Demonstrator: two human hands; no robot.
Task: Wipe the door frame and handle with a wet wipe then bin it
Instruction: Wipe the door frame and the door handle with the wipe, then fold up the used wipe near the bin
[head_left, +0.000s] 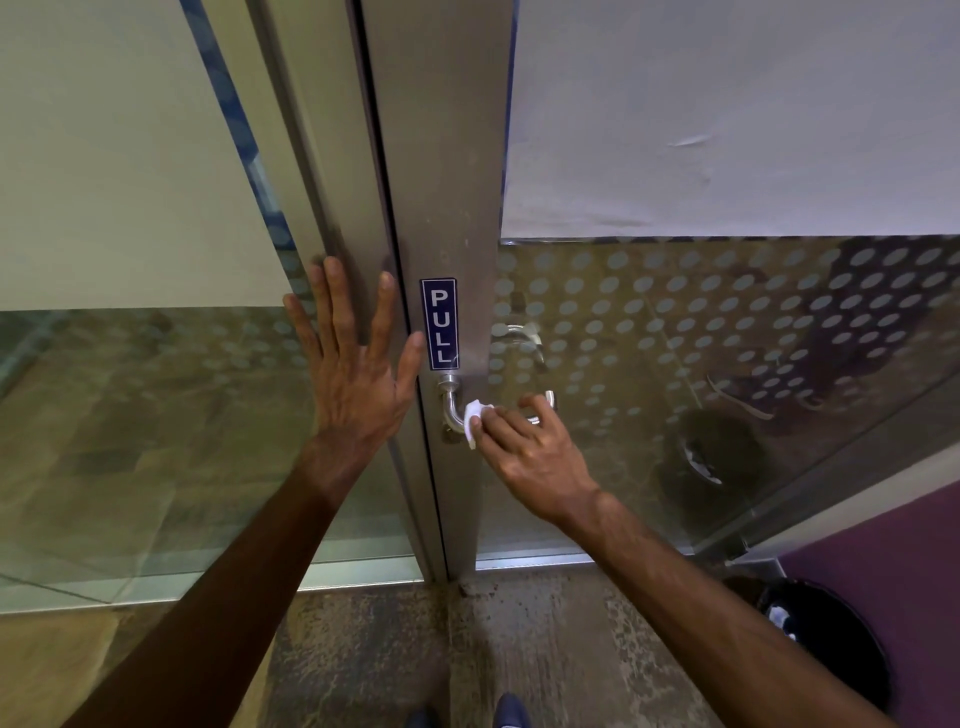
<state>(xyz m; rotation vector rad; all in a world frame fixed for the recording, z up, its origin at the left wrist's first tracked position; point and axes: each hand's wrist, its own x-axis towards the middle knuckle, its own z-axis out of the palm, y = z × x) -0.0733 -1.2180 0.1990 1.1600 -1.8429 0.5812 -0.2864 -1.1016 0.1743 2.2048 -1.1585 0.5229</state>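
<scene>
A brushed-metal door frame (447, 171) runs down the middle, with a blue PULL sticker (439, 323) on it. Just below the sticker a curved steel handle (451, 405) juts out to the right. My right hand (530, 457) is wrapped around the handle bar and presses a crumpled white wet wipe (474, 418) against the handle's bend. My left hand (353, 364) lies flat with fingers spread against the neighbouring metal post, left of the door's edge. A black bin (831, 639) with white scraps inside stands on the floor at the lower right.
Glass panes with frosted dots flank the frame on both sides. The right pane (727, 332) reflects the bin. A purple wall (893, 551) meets the glass at the lower right. Speckled concrete floor (519, 649) lies below, with my shoes at the bottom edge.
</scene>
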